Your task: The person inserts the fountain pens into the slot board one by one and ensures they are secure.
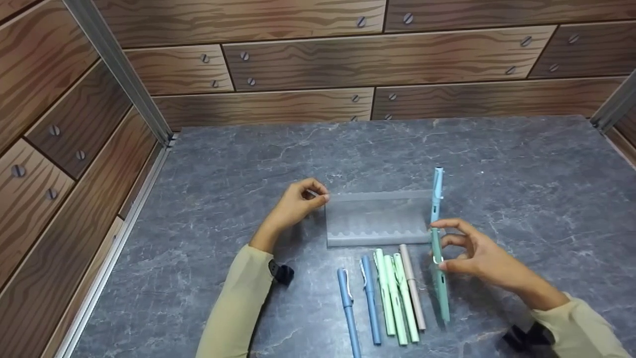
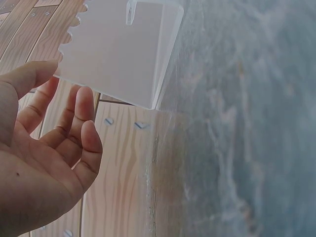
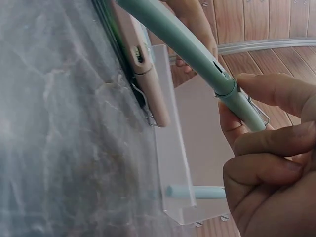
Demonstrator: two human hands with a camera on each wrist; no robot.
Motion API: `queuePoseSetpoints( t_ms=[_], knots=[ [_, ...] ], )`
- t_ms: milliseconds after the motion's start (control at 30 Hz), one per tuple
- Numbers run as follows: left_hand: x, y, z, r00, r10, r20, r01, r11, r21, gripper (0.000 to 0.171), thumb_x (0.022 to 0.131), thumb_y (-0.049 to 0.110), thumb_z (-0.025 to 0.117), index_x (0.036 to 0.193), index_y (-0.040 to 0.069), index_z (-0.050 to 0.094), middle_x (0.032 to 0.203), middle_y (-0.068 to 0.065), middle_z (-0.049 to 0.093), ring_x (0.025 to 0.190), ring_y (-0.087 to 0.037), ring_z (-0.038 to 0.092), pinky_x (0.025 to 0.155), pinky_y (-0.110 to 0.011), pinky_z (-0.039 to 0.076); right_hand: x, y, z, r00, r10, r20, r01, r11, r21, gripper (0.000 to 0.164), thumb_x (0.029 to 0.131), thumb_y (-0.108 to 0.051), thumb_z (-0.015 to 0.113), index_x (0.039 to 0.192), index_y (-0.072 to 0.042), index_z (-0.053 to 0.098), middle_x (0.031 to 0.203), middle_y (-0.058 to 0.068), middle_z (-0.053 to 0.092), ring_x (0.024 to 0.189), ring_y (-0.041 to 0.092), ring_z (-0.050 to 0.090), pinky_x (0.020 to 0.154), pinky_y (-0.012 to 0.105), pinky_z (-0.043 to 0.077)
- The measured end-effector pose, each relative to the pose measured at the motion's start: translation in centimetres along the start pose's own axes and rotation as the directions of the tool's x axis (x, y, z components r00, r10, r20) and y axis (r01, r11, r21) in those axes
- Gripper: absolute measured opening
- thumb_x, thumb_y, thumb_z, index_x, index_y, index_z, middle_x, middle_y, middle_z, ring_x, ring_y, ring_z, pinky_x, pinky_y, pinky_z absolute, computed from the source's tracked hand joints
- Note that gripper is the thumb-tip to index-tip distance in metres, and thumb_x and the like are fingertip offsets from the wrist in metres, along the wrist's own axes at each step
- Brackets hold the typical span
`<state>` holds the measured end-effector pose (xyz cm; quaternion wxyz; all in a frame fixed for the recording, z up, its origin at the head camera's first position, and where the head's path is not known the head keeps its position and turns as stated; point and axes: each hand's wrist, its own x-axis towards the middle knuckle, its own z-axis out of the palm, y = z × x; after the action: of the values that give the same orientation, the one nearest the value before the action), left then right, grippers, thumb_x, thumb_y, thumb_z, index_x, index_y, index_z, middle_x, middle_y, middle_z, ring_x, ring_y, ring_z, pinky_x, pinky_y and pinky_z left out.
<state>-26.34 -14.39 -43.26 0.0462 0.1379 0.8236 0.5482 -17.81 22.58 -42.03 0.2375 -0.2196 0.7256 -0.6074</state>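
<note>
A clear pen stand [image 1: 377,216] with a notched front lip stands on the table. My left hand [image 1: 300,201] pinches its far left corner; in the left wrist view the thumb [image 2: 37,76] lies by the notched edge [image 2: 66,42]. My right hand [image 1: 479,253] pinches a teal-green pen [image 1: 442,293] between thumb and fingers, to the right of the stand's front. In the right wrist view the teal-green pen [image 3: 187,47] is held near its clip. A light blue pen [image 1: 437,191] rests at the stand's right end, its lower part hidden.
In front of the stand lie two blue pens [image 1: 371,303], three light green pens [image 1: 395,301] and a taupe pen [image 1: 413,288], roughly side by side. Wood-patterned walls [image 1: 298,64] border the grey marbled table [image 1: 238,164] at the back and left.
</note>
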Motion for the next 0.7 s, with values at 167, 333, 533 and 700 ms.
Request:
queuePoseSetpoints(
  t_ms=[167,333,533,700],
  knots=[
    [0.1,-0.1,-0.1,1.000,0.007,0.003,-0.007,1.000,0.001,0.013,0.090,0.013,0.066,0.098,0.003,0.066,0.101,-0.014,0.066,0.067,-0.009,0.051,0.055,-0.022,0.042,0.2,-0.3,-0.4,0.997,-0.077,-0.024,0.077,0.997,0.011,0.066,0.084,0.009,0.063,0.138,-0.021,0.038,0.103,0.004,0.060,0.073,0.016,0.070,0.071,0.033,0.059],
    [0.1,0.0,-0.1,1.000,0.013,0.000,-0.013,1.000,-0.002,0.013,0.089,0.012,0.066,0.098,0.002,0.065,0.102,-0.015,0.066,0.068,-0.008,0.052,0.057,-0.021,0.043,0.5,-0.7,-0.8,0.988,-0.137,-0.073,0.136,0.991,-0.012,0.065,0.084,0.011,0.063,0.139,-0.014,0.038,0.102,0.000,0.062,0.074,0.013,0.069,0.069,0.030,0.058],
    [0.1,-0.1,0.0,1.000,0.024,0.000,-0.024,1.000,0.002,0.014,0.090,0.012,0.066,0.097,0.001,0.065,0.102,-0.016,0.066,0.068,-0.009,0.052,0.058,-0.021,0.043,0.8,-1.2,-1.1,0.982,-0.146,-0.122,0.146,0.989,-0.011,0.064,0.085,0.011,0.062,0.138,-0.016,0.039,0.104,-0.002,0.062,0.076,0.013,0.069,0.070,0.026,0.058],
    [0.0,-0.1,0.0,1.000,0.011,0.003,-0.011,1.000,-0.004,0.013,0.090,0.012,0.066,0.098,0.002,0.065,0.101,-0.014,0.066,0.068,-0.009,0.052,0.058,-0.021,0.043,1.0,-1.6,-1.4,0.974,-0.176,-0.145,0.177,0.984,-0.009,0.064,0.084,0.013,0.062,0.139,-0.011,0.037,0.103,-0.001,0.062,0.076,0.013,0.070,0.069,0.026,0.058]
  ],
)
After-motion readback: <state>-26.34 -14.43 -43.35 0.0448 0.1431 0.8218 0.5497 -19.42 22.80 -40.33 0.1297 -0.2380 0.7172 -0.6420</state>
